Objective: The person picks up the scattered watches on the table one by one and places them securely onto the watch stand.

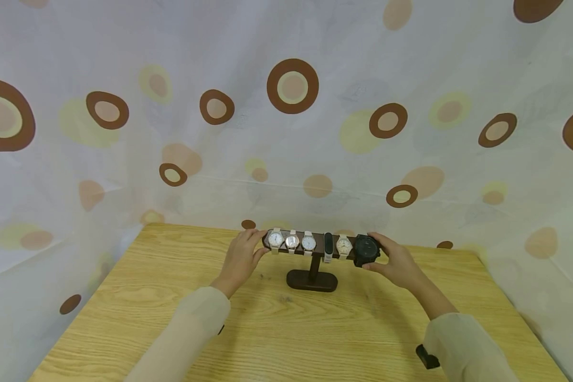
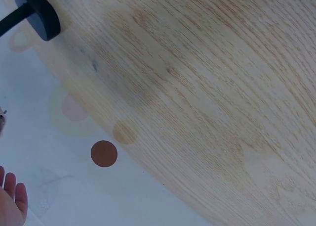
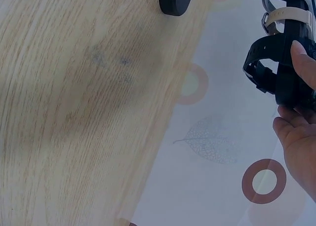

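A dark watch stand (image 1: 312, 281) with an oval base and a crossbar stands upright near the table's back edge. Along its bar, from the left, sit three light-strapped watches (image 1: 308, 243), a fitness band (image 1: 328, 244), a cream watch (image 1: 344, 245) and a large black watch (image 1: 366, 248). My left hand (image 1: 239, 259) pinches the bar's left end between fingers and thumb; only fingers of it show in the left wrist view. With the thumb below and fingers above, my right hand (image 1: 400, 264) holds the black watch at the right end. Its looped strap encircles the bar in the right wrist view.
The wooden table (image 1: 286, 334) spreads out in front of the stand. Behind it and at both sides hangs a pale curtain (image 1: 248, 48) printed with brown rings and spots. A small black piece (image 1: 427, 356) shows beneath the right sleeve.
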`<state>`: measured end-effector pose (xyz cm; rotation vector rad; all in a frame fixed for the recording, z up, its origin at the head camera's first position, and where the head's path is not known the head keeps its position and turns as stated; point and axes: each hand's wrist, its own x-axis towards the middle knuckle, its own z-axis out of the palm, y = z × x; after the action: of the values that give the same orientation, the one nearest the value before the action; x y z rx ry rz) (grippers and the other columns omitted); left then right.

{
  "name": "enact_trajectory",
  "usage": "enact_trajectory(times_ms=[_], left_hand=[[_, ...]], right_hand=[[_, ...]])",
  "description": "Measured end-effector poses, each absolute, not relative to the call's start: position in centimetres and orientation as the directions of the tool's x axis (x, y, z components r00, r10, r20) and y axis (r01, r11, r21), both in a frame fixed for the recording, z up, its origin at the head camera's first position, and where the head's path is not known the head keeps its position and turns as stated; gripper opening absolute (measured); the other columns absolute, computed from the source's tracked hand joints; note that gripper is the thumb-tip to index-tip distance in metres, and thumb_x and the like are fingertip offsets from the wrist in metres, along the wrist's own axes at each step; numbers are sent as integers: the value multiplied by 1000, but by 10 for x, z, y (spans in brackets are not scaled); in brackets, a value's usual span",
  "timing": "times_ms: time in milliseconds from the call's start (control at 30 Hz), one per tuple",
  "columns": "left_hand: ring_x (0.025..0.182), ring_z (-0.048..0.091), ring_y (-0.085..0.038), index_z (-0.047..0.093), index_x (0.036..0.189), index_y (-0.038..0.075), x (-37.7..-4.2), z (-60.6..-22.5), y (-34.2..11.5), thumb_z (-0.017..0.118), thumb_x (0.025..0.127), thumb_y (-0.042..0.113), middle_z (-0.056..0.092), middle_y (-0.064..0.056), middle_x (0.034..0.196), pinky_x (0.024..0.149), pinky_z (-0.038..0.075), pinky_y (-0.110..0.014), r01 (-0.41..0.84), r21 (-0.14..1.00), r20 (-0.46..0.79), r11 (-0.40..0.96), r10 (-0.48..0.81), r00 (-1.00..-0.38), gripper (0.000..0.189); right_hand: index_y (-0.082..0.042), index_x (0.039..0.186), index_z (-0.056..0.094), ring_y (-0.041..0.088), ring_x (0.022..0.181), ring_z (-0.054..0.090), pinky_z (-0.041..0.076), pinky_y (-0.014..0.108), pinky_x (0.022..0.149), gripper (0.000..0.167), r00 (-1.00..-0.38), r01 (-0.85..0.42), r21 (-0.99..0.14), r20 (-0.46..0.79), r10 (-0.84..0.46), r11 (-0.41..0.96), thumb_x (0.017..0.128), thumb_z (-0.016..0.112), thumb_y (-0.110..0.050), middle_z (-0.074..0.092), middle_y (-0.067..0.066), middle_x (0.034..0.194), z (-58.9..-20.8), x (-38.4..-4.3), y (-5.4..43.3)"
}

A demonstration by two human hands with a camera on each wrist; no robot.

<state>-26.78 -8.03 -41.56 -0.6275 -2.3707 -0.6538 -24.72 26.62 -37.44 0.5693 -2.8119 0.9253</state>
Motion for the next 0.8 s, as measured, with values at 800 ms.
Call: enact_trajectory(times_ms=[800], left_hand=[[91,59,-26,61,117,1,-268,-417,-81,71,79,15,61,-12,101,79,51,-40,577,282,667,766,276,-692,42]], right_hand=[[6,143,24,49,127,36,36,57,103,82,-940,-342,-574,210,-270,744,81,72,-17,31,32,143,-373,-242,265]])
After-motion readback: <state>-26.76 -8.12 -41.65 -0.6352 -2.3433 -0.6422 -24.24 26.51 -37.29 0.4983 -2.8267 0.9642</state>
